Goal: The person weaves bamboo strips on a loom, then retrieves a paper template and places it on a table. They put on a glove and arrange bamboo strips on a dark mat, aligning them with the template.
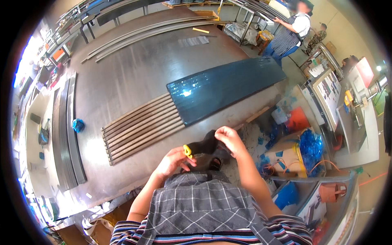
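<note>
Close in front of my body, over the near edge of a metal worktable [130, 77], both hands are at a black glove-like cloth piece with a yellow edge. My left hand [174, 160] holds the yellow-edged end of this black glove [204, 144], its lower fingers partly spread. At the other end, my right hand [228, 139] pinches the dark cloth between thumb and fingers. Beyond my hands lies a flat panel covered in shiny blue film [228, 90]. A rack of several parallel brownish rods [143, 127] extends from the panel's left end.
Long metal bars [151, 38] lie along the table's far side, and dark channel strips [67, 134] along its left, near a blue crumpled wad [77, 125]. At right stand a cardboard box [283, 157] with blue film and a partitioned bin [302, 192]. A co-worker [286, 36] stands back right.
</note>
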Demonstrator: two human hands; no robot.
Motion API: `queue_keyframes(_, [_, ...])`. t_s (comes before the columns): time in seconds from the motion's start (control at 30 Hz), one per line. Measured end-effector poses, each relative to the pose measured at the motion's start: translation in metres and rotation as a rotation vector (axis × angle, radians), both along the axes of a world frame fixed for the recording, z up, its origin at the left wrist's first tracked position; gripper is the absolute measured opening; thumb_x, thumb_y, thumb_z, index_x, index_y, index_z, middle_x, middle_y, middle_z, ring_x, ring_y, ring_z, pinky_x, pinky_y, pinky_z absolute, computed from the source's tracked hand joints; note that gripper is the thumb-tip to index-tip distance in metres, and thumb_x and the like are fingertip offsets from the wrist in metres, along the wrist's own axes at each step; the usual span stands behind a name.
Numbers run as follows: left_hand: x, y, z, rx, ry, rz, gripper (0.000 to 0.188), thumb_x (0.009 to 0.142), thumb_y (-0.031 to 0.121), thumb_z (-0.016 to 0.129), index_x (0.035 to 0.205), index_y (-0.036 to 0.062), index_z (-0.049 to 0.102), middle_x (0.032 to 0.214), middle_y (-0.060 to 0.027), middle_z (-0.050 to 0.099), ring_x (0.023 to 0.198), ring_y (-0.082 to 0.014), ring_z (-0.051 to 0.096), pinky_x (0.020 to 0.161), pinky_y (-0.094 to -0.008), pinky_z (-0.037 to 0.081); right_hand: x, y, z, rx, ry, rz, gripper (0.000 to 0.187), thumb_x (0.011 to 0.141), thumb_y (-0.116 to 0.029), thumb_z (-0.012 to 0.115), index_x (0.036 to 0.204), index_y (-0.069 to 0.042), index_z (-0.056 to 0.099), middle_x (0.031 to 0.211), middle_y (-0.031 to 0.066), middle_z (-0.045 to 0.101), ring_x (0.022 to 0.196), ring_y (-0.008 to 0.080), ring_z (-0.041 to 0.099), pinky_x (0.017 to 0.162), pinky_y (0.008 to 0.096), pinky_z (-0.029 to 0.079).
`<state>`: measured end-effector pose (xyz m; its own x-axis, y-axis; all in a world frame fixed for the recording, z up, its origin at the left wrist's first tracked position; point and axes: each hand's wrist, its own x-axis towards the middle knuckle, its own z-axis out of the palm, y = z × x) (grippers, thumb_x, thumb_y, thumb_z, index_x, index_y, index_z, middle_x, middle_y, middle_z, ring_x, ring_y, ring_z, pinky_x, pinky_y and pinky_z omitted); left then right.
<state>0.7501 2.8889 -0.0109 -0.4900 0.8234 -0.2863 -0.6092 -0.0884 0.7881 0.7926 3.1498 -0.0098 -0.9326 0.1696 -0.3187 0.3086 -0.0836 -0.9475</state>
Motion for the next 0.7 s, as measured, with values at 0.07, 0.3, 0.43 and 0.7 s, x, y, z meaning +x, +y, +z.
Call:
queue_keyframes(0.07, [-0.005,0.006,0.005,-0.045,0.089,0.022,0.03,0.09,0.03,0.058,0.106,0.0038,0.054,0.096,-0.0068,0.063,0.087,-0.016,0.062,0.066,-0.0268,0.051,-0.007,0.002,0.007,-0.032,-0.138,0.09,0.006,0.086,-0.011,0.061,0.088,-0.005,0.059,0.08,-0.0016,0.058,0.072,0.0077,0.053,0.063,0.024,0.046])
queue_keyframes(0.3, [-0.013,0.022,0.001,0.02,0.107,0.154,0.014,0.086,0.007,0.062,0.099,0.0037,0.056,0.086,-0.0019,0.062,0.074,-0.0101,0.06,0.065,-0.0235,0.05,-0.014,0.024,-0.001,-0.094,-0.18,0.186,0.007,0.086,-0.013,0.061,0.089,-0.007,0.059,0.081,-0.0015,0.059,0.072,0.0076,0.055,0.06,0.0231,0.047])
queue_keyframes(0.43, [-0.016,0.031,0.015,0.256,-0.065,0.324,0.017,0.082,0.009,0.069,0.093,0.0054,0.057,0.085,-0.0036,0.063,0.07,-0.0115,0.061,0.061,-0.0245,0.052,-0.025,0.022,0.013,0.439,0.206,0.011,0.017,0.085,-0.017,0.064,0.095,-0.004,0.058,0.085,0.0036,0.062,0.077,0.0114,0.058,0.063,0.0264,0.048])
queue_keyframes(0.7, [-0.021,0.078,0.044,0.134,0.009,0.426,0.008,0.087,0.009,0.063,0.093,0.0047,0.06,0.083,-0.0045,0.065,0.071,-0.0122,0.062,0.067,-0.0243,0.052,-0.04,-0.015,0.081,0.36,0.412,0.159,0.03,0.084,-0.009,0.061,0.111,0.003,0.058,0.097,0.0174,0.066,0.093,0.0209,0.064,0.078,0.0289,0.049])
